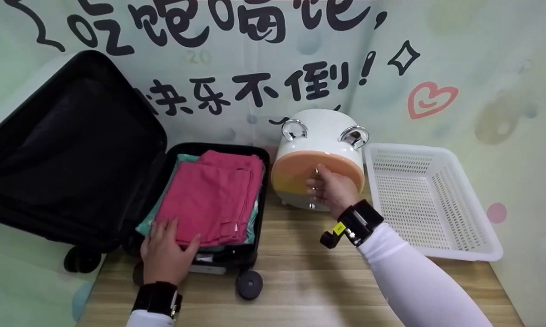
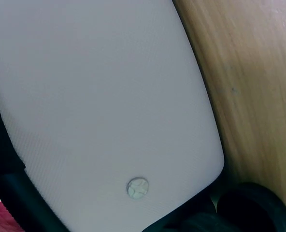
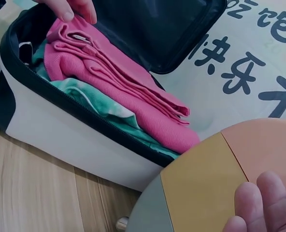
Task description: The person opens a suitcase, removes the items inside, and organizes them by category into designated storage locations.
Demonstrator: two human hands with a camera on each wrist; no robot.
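Observation:
My left hand (image 1: 166, 247) rests at the near left corner of folded pink clothes (image 1: 209, 200), which lie over green cloth (image 1: 253, 222) in the open suitcase (image 1: 264, 181). Its fingertips show above the pink pile in the right wrist view. Against the wall stands a round white cabinet (image 1: 325, 125) with an orange, yellow and grey front and several small metal knobs. My right hand (image 1: 338, 190) is at that front, thumb and index finger pinching the upper knob (image 1: 317, 171). The other fingers (image 3: 272, 195) are loosely bent before the panel.
Leaning back at the left is the black-lined suitcase lid (image 1: 82, 154). A white perforated basket (image 1: 477, 213) sits right of the cabinet. Suitcase wheels (image 1: 249, 284) stick out toward the front. Everything stands on a wooden table (image 1: 300, 281) before a printed wall cloth (image 1: 263, 54).

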